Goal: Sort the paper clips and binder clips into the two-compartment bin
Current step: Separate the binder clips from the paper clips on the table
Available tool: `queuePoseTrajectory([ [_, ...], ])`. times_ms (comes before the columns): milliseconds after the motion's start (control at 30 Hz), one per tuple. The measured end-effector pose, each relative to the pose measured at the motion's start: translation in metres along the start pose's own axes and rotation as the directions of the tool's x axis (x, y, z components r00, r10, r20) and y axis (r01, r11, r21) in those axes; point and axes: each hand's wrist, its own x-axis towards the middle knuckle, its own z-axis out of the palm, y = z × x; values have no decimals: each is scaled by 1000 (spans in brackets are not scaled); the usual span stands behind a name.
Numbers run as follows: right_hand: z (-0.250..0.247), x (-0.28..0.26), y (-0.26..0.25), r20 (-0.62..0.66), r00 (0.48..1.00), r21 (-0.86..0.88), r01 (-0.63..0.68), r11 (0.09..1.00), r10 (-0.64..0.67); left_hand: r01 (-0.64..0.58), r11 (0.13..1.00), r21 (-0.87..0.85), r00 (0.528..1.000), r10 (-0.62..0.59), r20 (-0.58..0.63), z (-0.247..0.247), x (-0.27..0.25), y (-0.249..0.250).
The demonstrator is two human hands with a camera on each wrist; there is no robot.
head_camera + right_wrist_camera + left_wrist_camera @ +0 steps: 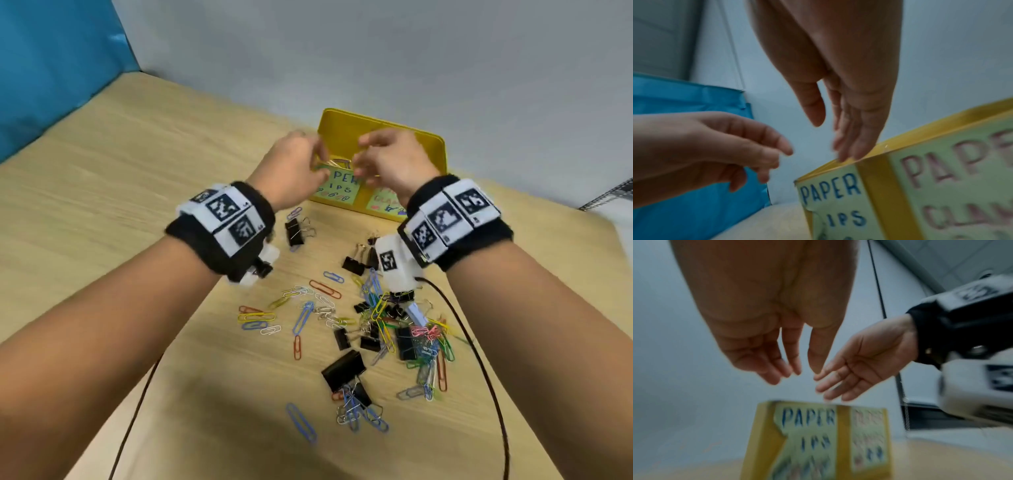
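The yellow two-compartment bin (pixel 383 121) stands at the back of the wooden table. Green labels cover its front, the left one reading "PAPER ..IPS" (pixel 830 191). My left hand (pixel 320 154) and right hand (pixel 363 161) hover close together over the left compartment, where a few paper clips (pixel 337 161) show. In the left wrist view the left hand (pixel 797 374) and right hand (pixel 838 381) hang above the bin (pixel 764 434) with relaxed fingers and nothing in them. Mixed coloured paper clips and black binder clips (pixel 376 325) lie loose on the table nearer me.
A black binder clip (pixel 294 231) lies just before the bin, a large one (pixel 344 368) nearer me. Black cables (pixel 479 342) run along the table under both arms. A blue cloth (pixel 51 68) hangs at the far left. A grey wall stands behind the bin.
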Motion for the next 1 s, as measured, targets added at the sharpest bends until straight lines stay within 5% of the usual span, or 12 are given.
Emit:
queuePoseTrajectory([
  [67, -6, -25, 14, 168, 985, -156, -3, 988, 29, -26, 1000, -9, 972, 27, 233, 14, -26, -7],
  [167, -10, -51, 34, 347, 922, -586, 72, 807, 170, -168, 981, 92, 791, 79, 607, 43, -51, -13],
  [300, -7, -60, 52, 282, 931, -821, 109, 561, 232, -381, 906, 181, 716, 165, 679, 68, -63, -5],
  [433, -11, -58, 68, 272, 921, -764, 32, 645, 277, -481, 816, 320, 689, 127, 714, 74, -63, -5],
  [600, -21, -50, 73, 251, 957, -675, 67, 735, 143, -398, 777, 489, 798, 30, 602, 70, -52, -14],
  [733, -23, -42, 79, 222, 965, -709, 63, 702, 138, -356, 849, 389, 839, 107, 533, 65, -59, -19],
  [800, -22, -42, 79, 252, 955, -718, 77, 692, 156, -274, 919, 284, 920, 164, 355, 60, -63, -25],
  [900, -15, -40, 73, 290, 950, -711, 131, 691, 118, -64, 994, 93, 997, 60, 47, 44, -57, -37],
  [933, -10, -40, 70, 299, 948, -709, 144, 691, 109, -27, 998, 64, 998, 23, 67, 40, -52, -41],
  [1000, 3, -39, 61, 302, 950, -707, 163, 689, 85, -63, 986, 153, 947, 11, 320, 33, -44, -46],
])
